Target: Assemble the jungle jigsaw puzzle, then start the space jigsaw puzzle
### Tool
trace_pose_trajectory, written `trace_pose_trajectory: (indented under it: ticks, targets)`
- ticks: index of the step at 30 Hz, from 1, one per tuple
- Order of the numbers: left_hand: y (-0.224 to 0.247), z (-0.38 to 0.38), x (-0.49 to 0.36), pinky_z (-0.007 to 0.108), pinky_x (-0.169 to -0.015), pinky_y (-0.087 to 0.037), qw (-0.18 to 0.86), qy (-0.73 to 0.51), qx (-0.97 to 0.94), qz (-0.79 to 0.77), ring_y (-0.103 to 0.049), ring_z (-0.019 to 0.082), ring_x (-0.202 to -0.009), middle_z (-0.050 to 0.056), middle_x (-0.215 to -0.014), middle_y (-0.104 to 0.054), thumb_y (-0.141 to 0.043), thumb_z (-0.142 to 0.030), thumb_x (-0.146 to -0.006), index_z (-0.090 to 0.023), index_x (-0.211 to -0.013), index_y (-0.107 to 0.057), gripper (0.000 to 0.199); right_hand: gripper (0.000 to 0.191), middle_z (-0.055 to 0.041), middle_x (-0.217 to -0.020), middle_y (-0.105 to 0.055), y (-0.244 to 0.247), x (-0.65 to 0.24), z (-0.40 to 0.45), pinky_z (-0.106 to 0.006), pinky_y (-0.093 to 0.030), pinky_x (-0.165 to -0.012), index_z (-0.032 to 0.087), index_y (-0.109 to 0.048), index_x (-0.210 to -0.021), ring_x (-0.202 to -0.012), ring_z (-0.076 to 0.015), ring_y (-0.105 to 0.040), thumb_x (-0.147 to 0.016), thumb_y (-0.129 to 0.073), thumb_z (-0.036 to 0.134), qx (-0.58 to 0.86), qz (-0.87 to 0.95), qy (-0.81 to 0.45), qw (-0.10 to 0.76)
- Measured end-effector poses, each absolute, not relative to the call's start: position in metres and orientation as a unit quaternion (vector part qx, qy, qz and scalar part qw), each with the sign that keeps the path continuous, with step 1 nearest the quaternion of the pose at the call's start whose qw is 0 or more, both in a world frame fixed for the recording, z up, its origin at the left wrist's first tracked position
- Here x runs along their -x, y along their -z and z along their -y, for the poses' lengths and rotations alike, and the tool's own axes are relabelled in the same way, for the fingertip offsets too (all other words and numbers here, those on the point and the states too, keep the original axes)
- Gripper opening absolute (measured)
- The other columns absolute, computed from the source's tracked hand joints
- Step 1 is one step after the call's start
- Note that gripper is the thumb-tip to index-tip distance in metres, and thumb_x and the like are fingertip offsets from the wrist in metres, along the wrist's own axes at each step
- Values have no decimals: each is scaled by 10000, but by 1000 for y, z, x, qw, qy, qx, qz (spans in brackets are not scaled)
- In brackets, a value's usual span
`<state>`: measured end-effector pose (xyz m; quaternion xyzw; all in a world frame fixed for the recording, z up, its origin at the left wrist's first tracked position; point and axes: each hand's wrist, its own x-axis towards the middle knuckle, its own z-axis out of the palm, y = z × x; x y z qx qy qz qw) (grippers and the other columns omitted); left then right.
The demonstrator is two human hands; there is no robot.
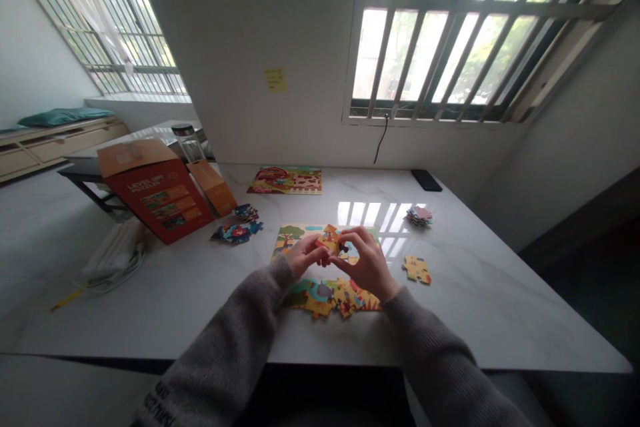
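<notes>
Knit grey sleeves point(220, 360), left hand point(305, 255) and right hand point(365, 263) pinching a jagged cardboard puzzle piece point(328, 239), veined white tabletop point(150, 320)

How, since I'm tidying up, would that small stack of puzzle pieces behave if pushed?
The stack of puzzle pieces would probably slide apart, being thin and loosely piled. It likely feels light, and the glossy marble tabletop may let it skid.

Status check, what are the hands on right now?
Left hand, right hand pinching orange jigsaw piece. Over partly built jigsaw puzzle. Loose jigsaw piece off to right.
</notes>
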<state>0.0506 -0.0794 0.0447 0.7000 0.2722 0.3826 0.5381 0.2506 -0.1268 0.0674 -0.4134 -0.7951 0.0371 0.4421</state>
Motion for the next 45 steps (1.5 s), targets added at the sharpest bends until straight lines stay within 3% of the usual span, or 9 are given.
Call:
trace_pose_trajectory:
  ticks: [6, 10, 11, 15, 20, 25, 31, 40, 45]
  targets:
    - [-39, 74, -57, 261, -515, -510, 534, -476, -632, -298, -627, 143, -564, 45, -747, -672, -634, -616, -849, -127, -981, -567, 512, 75, -75, -997, -624, -55, -246, 125, -386, -512, -847, 224, -594, -960, -952, -230, -605, -926, -622, 283, 397, 799, -42, 449]
    - [-32, 68, -54, 213, -394, -415, 535, -474, -617, -331, -517, 95, -395, -38, -589, -587, -662, -619, -826, -151, -938, -543, 495, 64, -24, -806, -606, -46, -257, 128, -354, -520, -739, 232, -573, -893, -764, -189, -593, -945, -538, 220, 425, 762, -58, 485]
    - [-31, 68, -54, 201, -379, -386, 534, -463, -623, -337, -472, 77, -373, -60, -553, -544, -681, -620, -808, -152, -909, -551, 496, 49, -38, -873, -626, -46, -260, 128, -361, -532, -748, 232, -586, -970, -795, -194, -605, -932, -557, 223, 428, 756, -68, 491]
    - [-33, 71, -53, 196, -402, -377, 540, -402, -660, -334, -451, 62, -419, -34, -630, -575, -714, -660, -747, -137, -912, -613, 558, 469, -124, -1343, -550, -51, -263, 131, -423, -556, -901, 256, -508, -1328, -1158, -255, -588, -879, -646, 242, 378, 804, -123, 442]
    - [-34, 74, -53, 202, -460, -387, 518, -347, -709, -329, -476, 78, -496, -13, -671, -565, -643, -667, -808, -126, -884, -661, 547, 243, -91, -1256, -611, -50, -260, 132, -405, -543, -978, 255, -609, -1144, -1163, -225, -610, -905, -651, 256, 339, 841, -153, 394]
    - [-29, 72, -54, 202, -447, -365, 509, -337, -716, -338, -455, 78, -487, -27, -663, -530, -579, -661, -852, -139, -888, -635, 527, 305, -104, -1309, -593, -43, -261, 130, -422, -525, -1008, 243, -595, -1161, -1212, -239, -587, -874, -695, 259, 342, 849, -129, 382]
    - [-33, 61, -32, 216, -528, -408, 376, -428, -707, -419, -495, 111, -568, -32, -652, -501, -497, -516, -944, -138, -1161, -624, 454, 315, -102, -1237, -656, -39, -266, 125, -434, -536, -966, 243, -602, -1149, -1147, -251, -627, -867, -728, 309, 371, 838, -91, 390]
    - [-35, 46, 45, 259, -601, -439, 179, -370, -771, -486, -584, 158, -683, 37, -792, -660, -560, -363, -860, -178, -1009, -712, 282, 304, -96, -1233, -673, -37, -265, 123, -456, -534, -956, 256, -626, -1137, -1142, -270, -635, -861, -738, 314, 385, 839, -74, 378]
    - [-21, 44, 61, 269, -687, -499, 160, -344, -803, -459, -627, 183, -829, 72, -929, -694, -554, -296, -831, -185, -947, -740, 245, 236, -85, -1222, -681, -38, -264, 118, -444, -526, -971, 256, -645, -1080, -1158, -262, -631, -869, -732, 316, 390, 823, -100, 400]
